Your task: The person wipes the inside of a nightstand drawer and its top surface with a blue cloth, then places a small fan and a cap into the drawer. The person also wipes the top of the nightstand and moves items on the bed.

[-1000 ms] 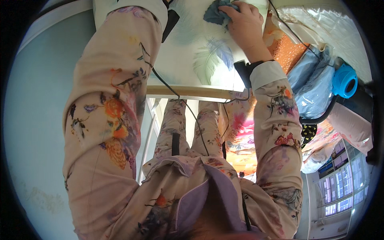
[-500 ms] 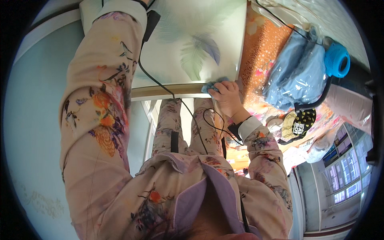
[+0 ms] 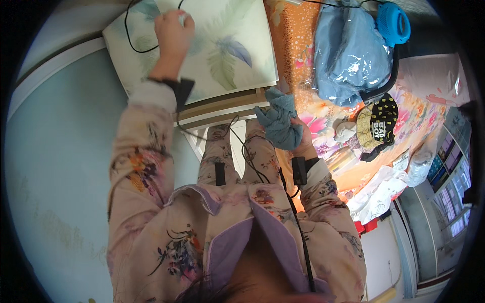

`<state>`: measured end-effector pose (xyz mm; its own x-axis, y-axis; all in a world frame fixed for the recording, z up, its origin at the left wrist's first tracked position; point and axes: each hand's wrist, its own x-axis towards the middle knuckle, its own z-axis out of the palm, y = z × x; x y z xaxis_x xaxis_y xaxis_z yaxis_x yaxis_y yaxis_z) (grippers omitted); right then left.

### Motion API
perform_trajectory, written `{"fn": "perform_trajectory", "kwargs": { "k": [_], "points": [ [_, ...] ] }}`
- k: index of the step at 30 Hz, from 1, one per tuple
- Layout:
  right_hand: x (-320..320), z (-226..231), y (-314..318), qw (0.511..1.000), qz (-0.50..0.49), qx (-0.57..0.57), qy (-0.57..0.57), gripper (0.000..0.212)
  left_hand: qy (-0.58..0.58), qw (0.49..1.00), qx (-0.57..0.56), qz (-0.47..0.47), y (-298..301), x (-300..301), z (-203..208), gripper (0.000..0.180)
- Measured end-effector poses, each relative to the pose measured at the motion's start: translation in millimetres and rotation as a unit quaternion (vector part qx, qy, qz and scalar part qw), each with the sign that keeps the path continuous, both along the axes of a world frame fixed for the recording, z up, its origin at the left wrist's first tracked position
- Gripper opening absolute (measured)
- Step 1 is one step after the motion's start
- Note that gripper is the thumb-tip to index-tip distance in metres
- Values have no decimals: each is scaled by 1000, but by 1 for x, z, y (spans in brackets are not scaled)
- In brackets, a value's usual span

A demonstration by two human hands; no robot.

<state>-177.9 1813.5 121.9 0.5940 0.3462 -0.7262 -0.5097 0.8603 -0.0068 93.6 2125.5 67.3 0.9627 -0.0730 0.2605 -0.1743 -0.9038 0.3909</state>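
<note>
My right hand (image 3: 304, 139), at the front right corner of a small table, is closed round a crumpled blue-grey cloth (image 3: 279, 121). The cloth hangs bunched beside the table's wooden front edge (image 3: 222, 105). Over the tabletop lies a pale cover with a feather print (image 3: 212, 55). My left hand (image 3: 173, 38) is above the far left part of this cover, its fingers curled together. A thin black cable (image 3: 128, 30) loops beside it and seems to pass behind the hand; I cannot tell whether the fingers grip it.
Right of the table, a flowered orange bedspread (image 3: 290, 55) carries a blue bundle in clear plastic (image 3: 348, 55), a blue plastic piece with an oval opening (image 3: 394, 24) and a black-and-yellow cap (image 3: 379, 121). More cable (image 3: 242, 146) dangles before my legs. A pale wall (image 3: 55, 151) stands at left.
My left hand has come back from the far edge into view. My right hand has moved off the table edge toward me with the cloth, which now shows more fully. The view has shifted.
</note>
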Motion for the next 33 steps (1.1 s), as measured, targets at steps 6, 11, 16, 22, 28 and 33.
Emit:
{"fn": "perform_trajectory", "kwargs": {
  "k": [6,11,16,22,28,33],
  "points": [
    [24,42,13,998,-34,33,-33,55,175,955,-236,-35,-58,-163,119,16],
    [43,91,29,991,13,-27,-134,48,215,938,-263,-65,-94,-233,203,36],
    [48,142,54,978,91,-34,-187,32,178,952,-248,-3,-105,-261,224,52],
    [43,175,75,931,230,-38,-282,18,292,673,-648,204,-80,-291,227,37],
    [9,196,94,827,356,-162,-403,20,253,429,-854,153,-44,-335,240,35],
    [-29,219,115,744,417,-175,-493,14,230,342,-899,152,-21,-385,241,34]
  ]
}}
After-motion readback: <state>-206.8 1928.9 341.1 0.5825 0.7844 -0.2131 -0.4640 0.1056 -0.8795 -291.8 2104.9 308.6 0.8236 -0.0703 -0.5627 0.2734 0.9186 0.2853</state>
